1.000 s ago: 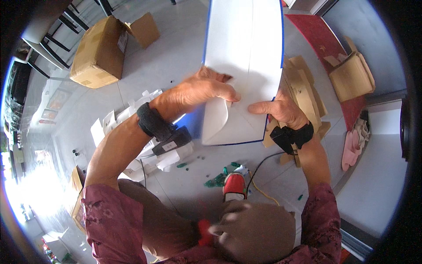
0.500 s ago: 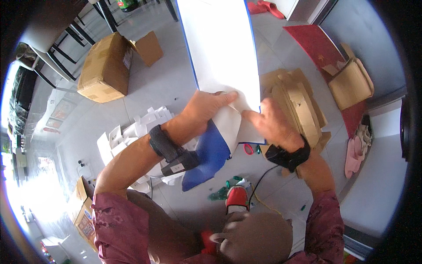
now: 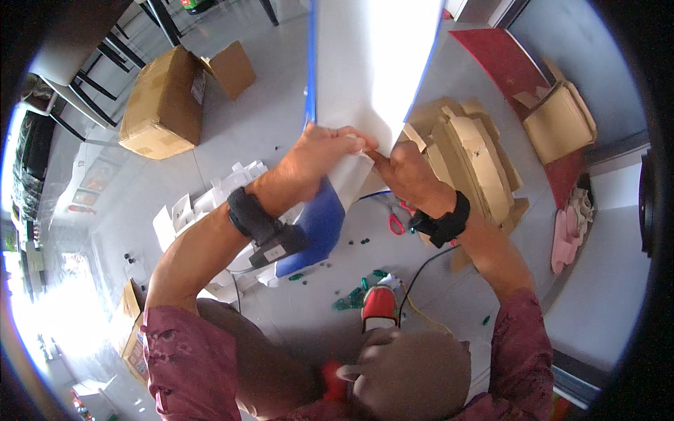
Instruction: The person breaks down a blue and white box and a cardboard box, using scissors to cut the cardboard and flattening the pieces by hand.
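Observation:
A long white sheet [image 3: 351, 70], blue on its back and along its edges, rises from my hands past the top of the view. It is bent and creased where I grip it, and its lower blue part [image 3: 319, 228] hangs below my left forearm. My left hand [image 3: 319, 156] is closed on the sheet's crease, thumb pressed toward the right. Close beside it, my right hand [image 3: 414, 175] pinches the same crease, its fingertips nearly meeting the left ones. Whether the sheet is torn there I cannot tell. Dark straps circle both wrists.
Flattened brown cardboard [image 3: 477, 165] lies at the right, near red-handled scissors [image 3: 397, 223]. White cut card pieces [image 3: 186, 210] lie left of my left arm. Small green pieces [image 3: 351, 300] are scattered by my red shoe [image 3: 379, 303]. A brown box [image 3: 161, 105] stands far left.
The sheet's upper part has swung right and folded narrower along its left edge. My hands have come closer together, the right one moving left. The lower blue part has shifted left.

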{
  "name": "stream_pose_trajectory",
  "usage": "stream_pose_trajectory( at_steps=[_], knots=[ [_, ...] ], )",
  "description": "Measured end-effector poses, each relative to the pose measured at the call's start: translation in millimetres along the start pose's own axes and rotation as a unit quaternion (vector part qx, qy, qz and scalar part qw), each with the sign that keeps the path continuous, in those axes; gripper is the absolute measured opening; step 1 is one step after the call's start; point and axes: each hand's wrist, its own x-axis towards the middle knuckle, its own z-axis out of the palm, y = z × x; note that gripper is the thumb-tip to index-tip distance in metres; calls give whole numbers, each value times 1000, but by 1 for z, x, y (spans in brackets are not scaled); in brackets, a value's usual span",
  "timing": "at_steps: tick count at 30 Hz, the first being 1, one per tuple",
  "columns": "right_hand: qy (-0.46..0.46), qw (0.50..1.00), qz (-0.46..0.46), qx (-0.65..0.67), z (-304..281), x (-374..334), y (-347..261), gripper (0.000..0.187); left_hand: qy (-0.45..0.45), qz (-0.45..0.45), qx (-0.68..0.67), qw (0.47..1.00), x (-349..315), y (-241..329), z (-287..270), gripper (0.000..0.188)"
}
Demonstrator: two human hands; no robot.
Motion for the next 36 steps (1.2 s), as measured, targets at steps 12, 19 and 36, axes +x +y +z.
stream_pose_trajectory(
  at_steps=[12,19,36],
  knots=[
    [-28,996,-41,-72,-15,-11,10,17,36,-11,-170,985,8,3,-2,39],
    [35,975,-163,-144,10,-6,13,33,118,-32,-222,967,4,-3,-6,34],
    [-22,968,108,225,-13,15,21,31,104,72,-262,957,26,-8,-47,38]
  ],
)
